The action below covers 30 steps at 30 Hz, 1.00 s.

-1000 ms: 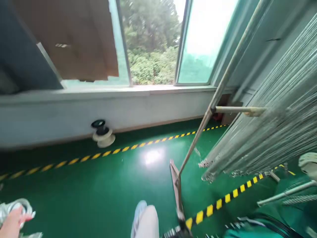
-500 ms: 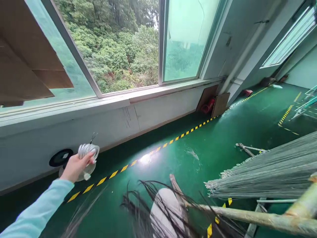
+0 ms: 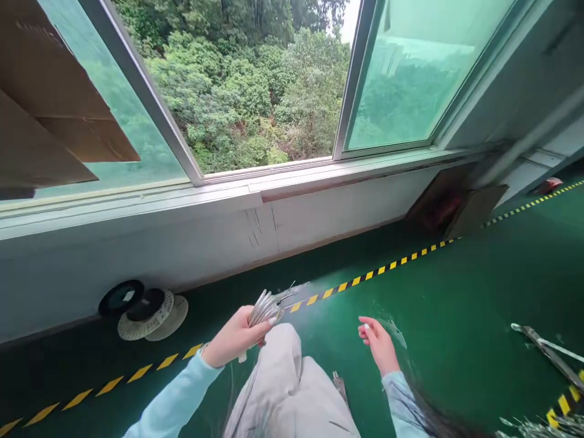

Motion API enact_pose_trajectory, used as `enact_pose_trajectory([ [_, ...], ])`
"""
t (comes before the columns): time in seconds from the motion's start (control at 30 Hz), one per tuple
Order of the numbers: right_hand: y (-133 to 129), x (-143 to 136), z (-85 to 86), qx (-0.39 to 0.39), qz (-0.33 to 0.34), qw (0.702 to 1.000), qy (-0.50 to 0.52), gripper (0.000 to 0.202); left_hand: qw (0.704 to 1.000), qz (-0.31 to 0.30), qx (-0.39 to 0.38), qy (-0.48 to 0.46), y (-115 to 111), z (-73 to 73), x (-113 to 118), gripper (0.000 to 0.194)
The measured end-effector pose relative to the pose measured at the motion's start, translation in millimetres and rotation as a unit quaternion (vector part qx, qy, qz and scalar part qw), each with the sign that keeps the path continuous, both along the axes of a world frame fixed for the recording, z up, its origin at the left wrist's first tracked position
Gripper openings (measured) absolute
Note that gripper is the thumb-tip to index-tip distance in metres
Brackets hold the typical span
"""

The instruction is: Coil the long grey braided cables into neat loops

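Note:
A coiled bundle of pale, silvery cable (image 3: pixel 265 308) is gripped in my left hand (image 3: pixel 237 336), above my knee. Thin dark wire ends stick out of the coil at its upper right, and a small whitish piece hangs below the hand. My right hand (image 3: pixel 379 348) is raised to the right of my knees, well apart from the coil. Its fingers are curled together near the thumb; whether anything small is between them is too small to tell.
Black and white spools (image 3: pixel 157 316) lie on the green floor by the wall at left. Yellow-black tape (image 3: pixel 356 281) crosses the floor. Boards (image 3: pixel 477 210) lean at the wall, and a metal stand leg (image 3: pixel 547 353) is at right. A window sill (image 3: pixel 219 193) runs above.
My left hand has moved right with the coil, to over my knee. My right hand has come into view. The view has shifted, and the spools now show fully.

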State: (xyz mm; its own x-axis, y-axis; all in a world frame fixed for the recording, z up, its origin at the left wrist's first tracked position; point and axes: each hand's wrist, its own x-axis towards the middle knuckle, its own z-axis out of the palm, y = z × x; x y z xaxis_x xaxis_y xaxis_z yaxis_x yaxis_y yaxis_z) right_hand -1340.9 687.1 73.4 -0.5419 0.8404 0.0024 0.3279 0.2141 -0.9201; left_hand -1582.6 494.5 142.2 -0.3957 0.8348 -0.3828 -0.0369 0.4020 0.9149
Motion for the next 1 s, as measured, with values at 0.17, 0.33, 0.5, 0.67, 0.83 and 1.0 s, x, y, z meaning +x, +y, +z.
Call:
enact_pose_trajectory([
  [0.17, 62, -93, 62.9, -0.031, 0.120, 0.992, 0.018, 0.032, 0.995, 0.049, 0.051, -0.069, 61, 40.0, -44, 0.049],
  [0.33, 85, -167, 105.4, -0.064, 0.202, 0.973, 0.089, 0.047, 0.980, 0.042, 0.118, -0.157, 136, 47.4, -81, 0.061],
  [0.5, 114, -196, 123.0, -0.294, 0.191, 0.918, 0.184, 0.084, 0.867, 0.021, 0.218, -0.448, 201, 69.2, -95, 0.053],
  [0.67, 157, -201, 155.8, -0.388, 0.177, 0.884, 0.192, 0.057, 0.680, -0.031, 0.319, -0.659, 256, 81.3, -91, 0.047],
  [0.83, 195, -194, 167.9, -0.390, 0.209, 0.889, 0.121, 0.046, 0.644, -0.020, 0.385, -0.661, 290, 73.9, -73, 0.049],
  [1.0, 233, -189, 149.6, -0.331, 0.206, 0.916, 0.091, 0.045, 0.716, 0.082, 0.357, -0.595, 310, 69.6, -58, 0.048],
])
